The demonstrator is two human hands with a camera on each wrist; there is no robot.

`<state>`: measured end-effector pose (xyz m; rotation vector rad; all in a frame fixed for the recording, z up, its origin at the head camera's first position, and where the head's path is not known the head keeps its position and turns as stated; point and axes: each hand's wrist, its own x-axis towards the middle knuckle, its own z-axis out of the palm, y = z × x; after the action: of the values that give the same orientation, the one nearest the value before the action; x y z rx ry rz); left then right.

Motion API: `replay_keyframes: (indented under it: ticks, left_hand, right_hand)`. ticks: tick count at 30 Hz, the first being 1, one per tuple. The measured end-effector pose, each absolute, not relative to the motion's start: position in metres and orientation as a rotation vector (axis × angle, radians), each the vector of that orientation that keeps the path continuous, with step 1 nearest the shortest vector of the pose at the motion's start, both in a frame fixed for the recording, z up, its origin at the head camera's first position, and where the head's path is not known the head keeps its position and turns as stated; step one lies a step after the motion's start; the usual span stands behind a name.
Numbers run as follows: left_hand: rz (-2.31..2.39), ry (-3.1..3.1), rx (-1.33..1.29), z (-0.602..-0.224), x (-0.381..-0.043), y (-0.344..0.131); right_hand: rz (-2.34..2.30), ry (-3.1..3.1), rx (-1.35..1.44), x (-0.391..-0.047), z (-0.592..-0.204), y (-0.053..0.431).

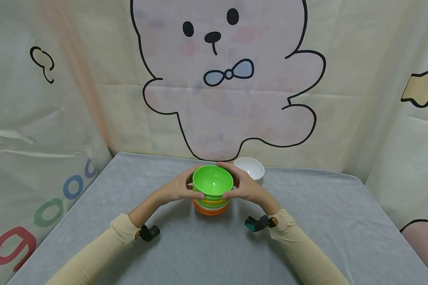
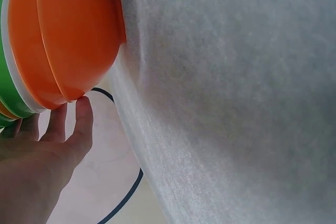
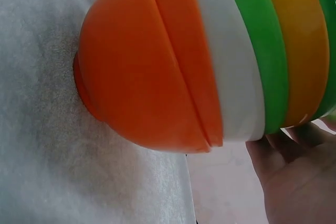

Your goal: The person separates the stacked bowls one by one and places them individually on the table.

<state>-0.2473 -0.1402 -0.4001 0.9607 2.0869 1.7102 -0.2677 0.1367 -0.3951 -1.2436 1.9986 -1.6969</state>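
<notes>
A stack of nested bowls stands on the table in the middle of the head view, its open top a bright green bowl (image 1: 213, 180). Below it come green, yellow, white and orange rims, and the lowest is an orange bowl (image 3: 131, 72) whose foot meets the cloth. My left hand (image 1: 178, 187) grips the stack's left side, thumb at the front near the upper rims. From the right, my right hand (image 1: 247, 185) holds it the same way. In the wrist views, fingertips of the left hand (image 2: 42, 156) and right hand (image 3: 299, 171) touch the bowls' sides.
A single white bowl (image 1: 250, 168) sits behind the right hand, close to the table's back edge. Grey cloth covers the table (image 1: 207, 253). A printed curtain (image 1: 214, 114) hangs right behind it, with more curtain at both sides.
</notes>
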Motion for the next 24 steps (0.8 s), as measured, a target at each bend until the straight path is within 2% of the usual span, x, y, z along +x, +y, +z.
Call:
replay_keyframes:
  ticks: [24]
  left_hand:
    - [1.683, 2.119, 0.935, -0.3980, -0.2459, -0.1398]
  right_hand:
    - [-1.676, 2.035, -1.177, -0.2667, -0.3926, 0.1291]
